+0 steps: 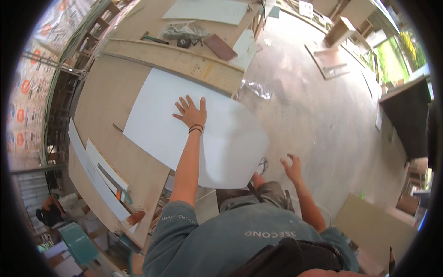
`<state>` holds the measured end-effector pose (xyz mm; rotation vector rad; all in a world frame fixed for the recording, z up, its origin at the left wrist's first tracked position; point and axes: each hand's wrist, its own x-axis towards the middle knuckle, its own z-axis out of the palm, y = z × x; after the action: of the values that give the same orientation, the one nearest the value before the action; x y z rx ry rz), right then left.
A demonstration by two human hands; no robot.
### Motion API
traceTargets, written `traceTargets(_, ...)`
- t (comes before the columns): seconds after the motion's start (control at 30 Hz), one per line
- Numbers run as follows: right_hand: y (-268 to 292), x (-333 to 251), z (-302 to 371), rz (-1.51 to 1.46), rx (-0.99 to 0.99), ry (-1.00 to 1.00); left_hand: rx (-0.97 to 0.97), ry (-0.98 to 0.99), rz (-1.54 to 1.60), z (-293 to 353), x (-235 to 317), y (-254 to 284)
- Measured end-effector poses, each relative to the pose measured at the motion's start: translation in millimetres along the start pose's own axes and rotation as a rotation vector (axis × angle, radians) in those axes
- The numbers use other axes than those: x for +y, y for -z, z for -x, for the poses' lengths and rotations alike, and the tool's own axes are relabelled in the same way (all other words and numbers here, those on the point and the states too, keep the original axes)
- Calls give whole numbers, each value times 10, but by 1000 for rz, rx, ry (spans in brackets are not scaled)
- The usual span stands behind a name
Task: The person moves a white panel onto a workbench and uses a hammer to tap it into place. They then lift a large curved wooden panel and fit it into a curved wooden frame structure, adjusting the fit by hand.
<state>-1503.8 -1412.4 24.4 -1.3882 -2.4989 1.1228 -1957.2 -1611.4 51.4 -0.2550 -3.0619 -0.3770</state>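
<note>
A large white sheet (152, 115) lies on the wooden worktable (104, 87), its right part reaching past the table edge over the floor and my legs. My left hand (190, 113) rests flat on the sheet, fingers spread and nothing in them. Off to the right of the sheet, my right hand (291, 167) hangs in the air over the floor, fingers loosely curved and apart, holding nothing visible. Along the sheet's far edge runs a long wooden board (184, 62). A thin dark stick-like piece (117, 128) lies by its left edge.
Long white strips (90, 168) and an orange-handled tool (119, 194) lie at the table's near left. Beyond the board are a hammer (155, 39), a plastic bag (183, 30) and a red-brown block (220, 47). Another person (51, 208) is at lower left. Wooden panels (327, 60) sit far right.
</note>
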Motion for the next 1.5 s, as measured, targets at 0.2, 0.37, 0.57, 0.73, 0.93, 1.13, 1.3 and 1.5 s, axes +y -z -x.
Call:
traceTargets(0.2, 467, 489, -249, -89, -176, -160, -38, 126, 48, -64, 193, -10)
traceTargets(0.37, 463, 233, -881, -73, -364, 110, -50, 201, 63, -75, 348, 58)
traceTargets(0.57, 398, -602, -1923, 5, -498, 468, 28, 273, 81, -97, 526, -34)
traceTargets(0.73, 458, -1152, -2563, 22, -545, 533, 142, 331, 64, -233, 656, -170)
traceTargets(0.93, 480, -1895, -3263, 100, -646, 685, 188, 381, 38, -399, 711, -169)
traceTargets(1.13, 122, -3411, -3677, -49, -687, 807, 250, 382, 0, -389, 687, -249)
traceTargets(1.3, -711, -4818, -4143, -27, -616, 1059, 210, 399, 46, -499, 767, -78)
traceTargets(1.5, -2519, -6674, -4880, 11, -437, 1333, 203, 467, 32, -595, 737, -51)
